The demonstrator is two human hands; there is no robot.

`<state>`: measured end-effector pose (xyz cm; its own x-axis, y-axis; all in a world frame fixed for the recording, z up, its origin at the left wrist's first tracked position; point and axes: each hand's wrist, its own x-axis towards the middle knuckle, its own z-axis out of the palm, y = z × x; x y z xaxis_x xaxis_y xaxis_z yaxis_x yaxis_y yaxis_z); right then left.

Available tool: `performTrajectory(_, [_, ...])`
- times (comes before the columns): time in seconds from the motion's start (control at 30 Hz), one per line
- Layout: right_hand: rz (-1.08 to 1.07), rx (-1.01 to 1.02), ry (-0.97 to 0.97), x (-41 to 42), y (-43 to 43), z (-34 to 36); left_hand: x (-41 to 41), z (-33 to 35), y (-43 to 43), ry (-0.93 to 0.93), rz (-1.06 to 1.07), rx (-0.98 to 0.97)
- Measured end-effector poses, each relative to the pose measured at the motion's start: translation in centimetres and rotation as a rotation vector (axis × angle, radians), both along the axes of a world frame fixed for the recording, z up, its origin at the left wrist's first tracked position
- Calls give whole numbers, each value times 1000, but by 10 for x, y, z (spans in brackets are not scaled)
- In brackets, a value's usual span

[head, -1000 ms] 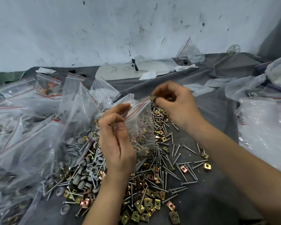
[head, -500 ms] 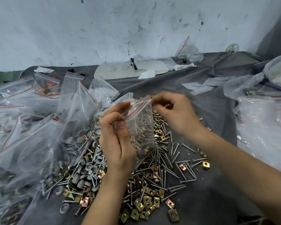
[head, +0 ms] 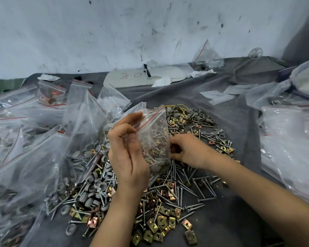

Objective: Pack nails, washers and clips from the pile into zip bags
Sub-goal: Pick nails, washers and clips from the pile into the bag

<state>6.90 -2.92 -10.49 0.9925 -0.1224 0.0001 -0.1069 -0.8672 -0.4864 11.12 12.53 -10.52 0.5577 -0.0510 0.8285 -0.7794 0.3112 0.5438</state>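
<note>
The left hand (head: 128,154) is held up with its fingers bent. Its grip pinches the top edge of a clear zip bag (head: 155,139), right by the red line. The bag hangs at the hand's 3 o'clock with its mouth up and small metal bits inside.

The right hand (head: 189,150) is low, at the bag's 3 o'clock. Its fingers curl down into the pile (head: 168,196). The bag hides the fingertips, so I cannot tell if that grip has anything.

The pile lies under both hands. It has nails (head: 206,199), gold clips (head: 161,221) and grey washers (head: 96,184).

It all sits on a surface (head: 218,234) with a grey cloth. More bags (head: 34,148) are heaped at 9 o'clock and some at 3 o'clock. A white wall (head: 114,32) with dark marks is at 12 o'clock.
</note>
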Motion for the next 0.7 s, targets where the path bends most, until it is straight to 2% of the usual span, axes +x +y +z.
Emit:
performTrajectory(0.07, [-2,1,8,0,-2,1,0,0,-1,5,-7,-2])
performTrajectory(0.2, [-28,124,-1,-2,-4,0,0,0,1,14,7,10])
performTrajectory(0.4, [-191,678,-156,-4,-6,14,-1,1,0,4,-2,8])
performTrajectory(0.57, [-254,929,-469,-5,-2,46,0,0,0,1,-14,2])
performTrajectory(0.63, [-158,1015,-645,-8,5,67,0,0,0,-4,-23,1])
performTrajectory(0.7, [-3,968,-751,-11,16,86,0,0,-1,-17,-32,9])
